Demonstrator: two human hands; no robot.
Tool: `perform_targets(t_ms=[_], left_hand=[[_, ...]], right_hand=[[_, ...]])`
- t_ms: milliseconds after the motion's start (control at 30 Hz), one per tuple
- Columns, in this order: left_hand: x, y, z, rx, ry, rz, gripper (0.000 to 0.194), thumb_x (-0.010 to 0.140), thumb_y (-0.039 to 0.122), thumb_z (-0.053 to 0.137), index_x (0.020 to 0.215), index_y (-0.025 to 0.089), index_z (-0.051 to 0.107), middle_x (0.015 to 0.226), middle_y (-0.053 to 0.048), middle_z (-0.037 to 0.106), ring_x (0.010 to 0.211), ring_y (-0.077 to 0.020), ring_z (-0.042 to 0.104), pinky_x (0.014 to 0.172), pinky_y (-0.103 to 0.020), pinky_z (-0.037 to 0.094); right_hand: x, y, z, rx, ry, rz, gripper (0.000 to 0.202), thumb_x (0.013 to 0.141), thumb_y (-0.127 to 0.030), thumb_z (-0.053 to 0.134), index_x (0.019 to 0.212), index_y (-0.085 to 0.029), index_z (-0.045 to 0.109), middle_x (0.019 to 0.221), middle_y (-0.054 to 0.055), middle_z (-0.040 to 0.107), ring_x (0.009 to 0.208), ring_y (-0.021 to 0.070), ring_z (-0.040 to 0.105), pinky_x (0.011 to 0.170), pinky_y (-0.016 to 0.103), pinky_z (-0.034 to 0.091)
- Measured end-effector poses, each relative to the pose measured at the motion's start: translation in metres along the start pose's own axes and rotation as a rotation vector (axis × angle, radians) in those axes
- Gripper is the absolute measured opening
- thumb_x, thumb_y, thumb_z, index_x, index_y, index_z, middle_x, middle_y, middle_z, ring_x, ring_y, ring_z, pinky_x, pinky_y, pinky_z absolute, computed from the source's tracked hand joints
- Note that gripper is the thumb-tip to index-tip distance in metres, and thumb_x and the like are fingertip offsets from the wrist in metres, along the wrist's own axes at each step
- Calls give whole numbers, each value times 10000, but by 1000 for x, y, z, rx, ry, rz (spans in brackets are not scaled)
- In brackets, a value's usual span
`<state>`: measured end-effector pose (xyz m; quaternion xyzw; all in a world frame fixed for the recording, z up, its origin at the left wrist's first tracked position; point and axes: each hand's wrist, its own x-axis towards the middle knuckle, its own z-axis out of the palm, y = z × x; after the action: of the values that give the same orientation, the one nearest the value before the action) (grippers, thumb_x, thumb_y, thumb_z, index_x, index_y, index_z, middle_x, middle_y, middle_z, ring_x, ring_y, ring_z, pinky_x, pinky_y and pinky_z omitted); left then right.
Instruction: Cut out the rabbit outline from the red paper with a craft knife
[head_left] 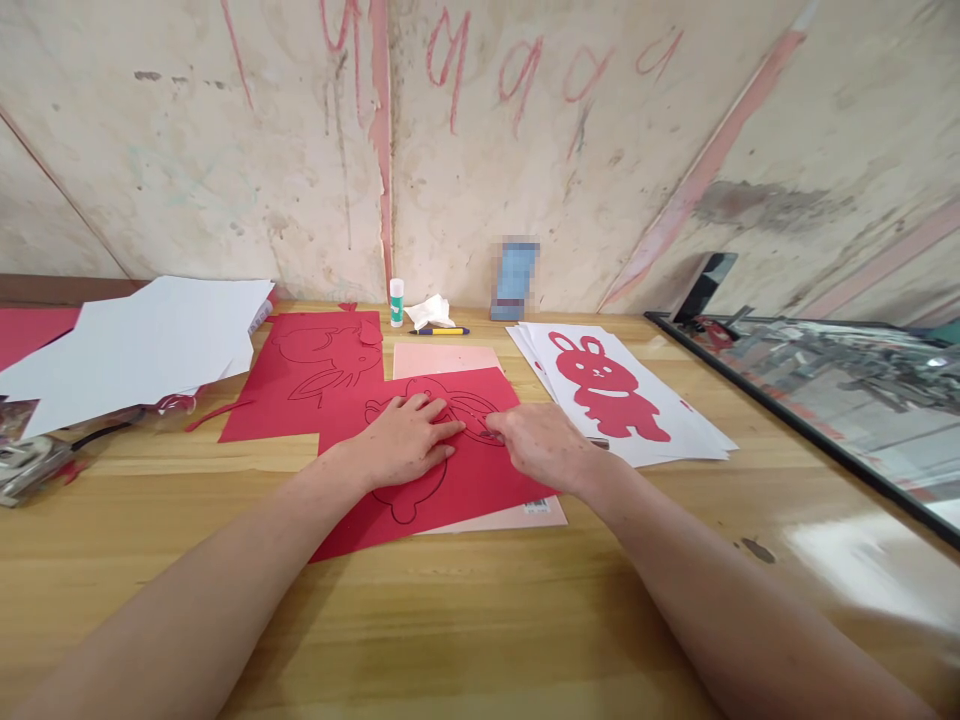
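A sheet of red paper (480,480) with a rabbit outline drawn in black lies in front of me, over a pale pink board (450,358). My left hand (405,440) rests flat on the sheet, fingers spread across the drawing. Close to its right, my right hand (544,440) is closed around a slim craft knife (598,442). Most of that knife is hidden by the hand; its back end shows by the wrist. Its tip side is at the drawn ear lines. A second red sheet (300,400) with a rabbit drawing lies to the left, partly cut.
White sheets carrying a red paper rabbit (611,390) lie at right. A glue stick (397,303), crumpled tissue (430,312), pen (439,331) and blurred blue object (515,280) stand or lie near the wall. More white paper (150,335) is at left. A black-edged frame (810,440) borders the right.
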<state>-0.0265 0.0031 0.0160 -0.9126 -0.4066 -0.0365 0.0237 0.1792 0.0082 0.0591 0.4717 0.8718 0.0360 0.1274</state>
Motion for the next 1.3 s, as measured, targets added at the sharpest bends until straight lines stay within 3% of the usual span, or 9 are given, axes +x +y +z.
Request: perform_targets(t_ms=[633, 900, 1300], left_hand=[[1, 1, -3, 10, -23, -4, 427, 951, 449, 319, 1318, 305, 484, 1295, -84, 488, 1115, -294, 437, 819, -422, 409], [0, 1, -2, 13, -9, -3, 425, 951, 448, 318, 1314, 309, 488, 1275, -85, 500, 1092, -291, 447, 802, -424, 415], [0, 1, -1, 4, -6, -8, 413, 949, 444, 337, 1309, 315, 493, 1269, -76, 503, 1100, -279, 442, 821, -397, 404]], right_hand=[[-5, 4, -9, -27, -14, -22, 273, 788, -82, 427, 874, -205, 655, 731, 55, 675, 650, 176, 592, 514, 259, 259], [-7, 7, -11, -36, -11, -37, 336, 714, -25, 430, 867, -205, 668, 710, 41, 669, 621, 161, 571, 502, 262, 221], [-6, 14, -8, -22, -4, -74, 271, 743, -58, 439, 807, -207, 656, 643, 33, 626, 587, 151, 521, 510, 267, 198]])
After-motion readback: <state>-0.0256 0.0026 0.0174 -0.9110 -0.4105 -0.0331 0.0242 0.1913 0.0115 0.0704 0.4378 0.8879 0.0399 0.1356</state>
